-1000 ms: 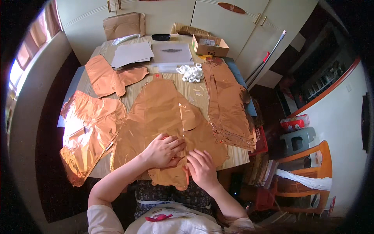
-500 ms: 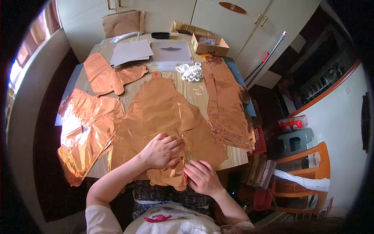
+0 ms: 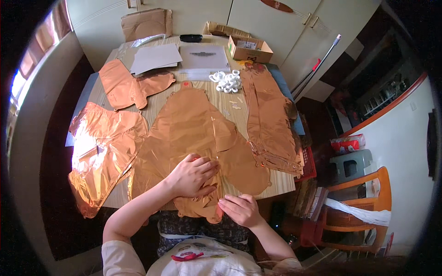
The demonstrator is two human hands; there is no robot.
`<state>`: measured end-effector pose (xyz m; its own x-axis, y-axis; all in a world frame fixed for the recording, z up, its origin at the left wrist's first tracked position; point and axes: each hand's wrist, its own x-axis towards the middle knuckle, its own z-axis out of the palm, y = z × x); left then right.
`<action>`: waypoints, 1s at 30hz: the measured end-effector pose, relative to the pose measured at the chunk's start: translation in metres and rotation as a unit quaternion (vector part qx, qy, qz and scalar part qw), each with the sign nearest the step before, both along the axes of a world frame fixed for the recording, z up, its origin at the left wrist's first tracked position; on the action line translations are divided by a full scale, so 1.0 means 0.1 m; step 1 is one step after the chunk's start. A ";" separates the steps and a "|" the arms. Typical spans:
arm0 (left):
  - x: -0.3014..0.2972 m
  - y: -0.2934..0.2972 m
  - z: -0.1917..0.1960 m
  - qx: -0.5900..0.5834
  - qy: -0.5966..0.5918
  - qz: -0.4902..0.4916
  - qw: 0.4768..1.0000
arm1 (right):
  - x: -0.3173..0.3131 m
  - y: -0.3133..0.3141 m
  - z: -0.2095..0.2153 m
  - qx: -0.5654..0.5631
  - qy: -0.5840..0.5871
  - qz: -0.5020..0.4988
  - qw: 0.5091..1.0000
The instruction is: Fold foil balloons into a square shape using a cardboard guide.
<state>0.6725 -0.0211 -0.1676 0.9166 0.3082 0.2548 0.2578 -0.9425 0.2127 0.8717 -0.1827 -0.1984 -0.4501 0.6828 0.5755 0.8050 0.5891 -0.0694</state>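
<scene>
A large flat copper-coloured foil balloon point(image 3: 189, 119) lies uninflated across the near middle of the table, its lower end hanging past the front edge. My left hand point(image 3: 195, 176) lies over its lower part, fingers stretched to the right and pressing on the foil. A speck of red shows beside the knuckles; what it belongs to is hidden. At the balloon's lower right edge, my right hand point(image 3: 240, 210) pinches the foil, with a reddish patch near the fingertips. More crumpled foil balloons point(image 3: 108, 147) lie to the left, touching this one.
A stack of copper foil balloons point(image 3: 269, 119) lies on the right. Farther back are white ribbon rolls point(image 3: 226, 81), grey sheets point(image 3: 156, 59), a clear plastic pack point(image 3: 204, 60), another folded balloon point(image 3: 119, 85) and a cardboard box point(image 3: 251, 49). A wooden chair point(image 3: 359, 202) stands at the right.
My right hand has shifted slightly down along the balloon's edge, its fingers drawn closer together. My left hand stays nearly where it was on the foil. The view has tilted slightly.
</scene>
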 end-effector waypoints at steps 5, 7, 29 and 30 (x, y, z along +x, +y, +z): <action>0.00 0.01 0.01 0.021 -0.011 0.001 1.000 | 0.05 0.04 0.03 0.022 0.017 0.042 0.999; 0.00 0.01 0.04 0.024 -0.011 0.000 1.000 | 0.06 0.05 0.01 0.029 0.020 0.053 0.998; 0.18 -0.05 0.13 -0.001 -0.003 0.050 0.999 | 0.13 0.09 0.01 -0.107 0.078 0.144 0.981; 0.18 -0.05 0.11 -0.005 -0.015 0.053 0.998 | 0.13 0.09 0.01 -0.109 0.082 0.145 0.980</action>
